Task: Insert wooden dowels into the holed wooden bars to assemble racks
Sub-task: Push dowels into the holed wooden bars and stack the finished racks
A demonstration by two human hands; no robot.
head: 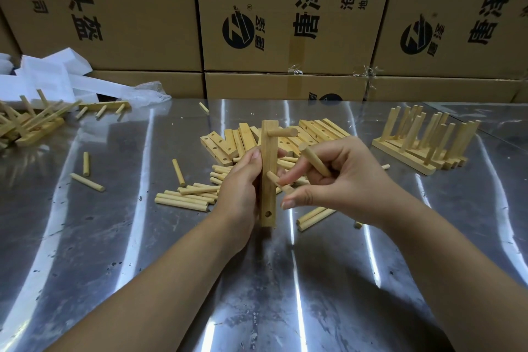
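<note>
Gripping the holed bar [269, 174] in our left hand [243, 183]. Our right hand [343, 180] is pinching one dowel [273, 177] and clutching a spare dowel [314, 160].

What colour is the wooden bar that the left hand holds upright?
The wooden bar is pale yellowish-tan with plain wood grain. The head view, the only one, shows it clearly.

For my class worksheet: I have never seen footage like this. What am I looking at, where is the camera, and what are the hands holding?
No machine here: a person works with bare hands, filmed by one head-worn camera looking down. The left hand grips a holed wooden bar upright; one dowel sits in its top hole. The right hand pinches a second dowel at the middle hole and holds a spare dowel. On the metal table lie loose dowels, spare bars and finished racks.
</note>
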